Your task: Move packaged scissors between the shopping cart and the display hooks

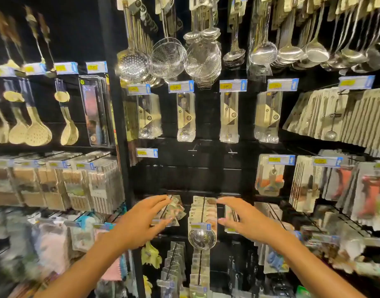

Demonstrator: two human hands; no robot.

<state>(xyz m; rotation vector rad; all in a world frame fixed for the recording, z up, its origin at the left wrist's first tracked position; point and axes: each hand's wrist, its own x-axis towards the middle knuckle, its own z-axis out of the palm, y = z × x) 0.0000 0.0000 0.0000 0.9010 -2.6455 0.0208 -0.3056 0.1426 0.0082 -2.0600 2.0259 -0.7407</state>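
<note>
Both my hands reach forward to the lower hooks of a black display wall. My left hand has straight fingers spread beside a tilted bunch of carded packages, and I cannot tell whether it touches them. My right hand is also spread, just right of a hook row of carded packages that hangs between the hands. Further packages hang behind its fingertips. Blur hides what the packages contain. No shopping cart is in view.
Two bare hooks stick out of the wall above the hands. Steel strainers and ladles hang at the top, with boxed utensils below them. Peeler cards hang at right, and a mesh strainer hangs below the hands.
</note>
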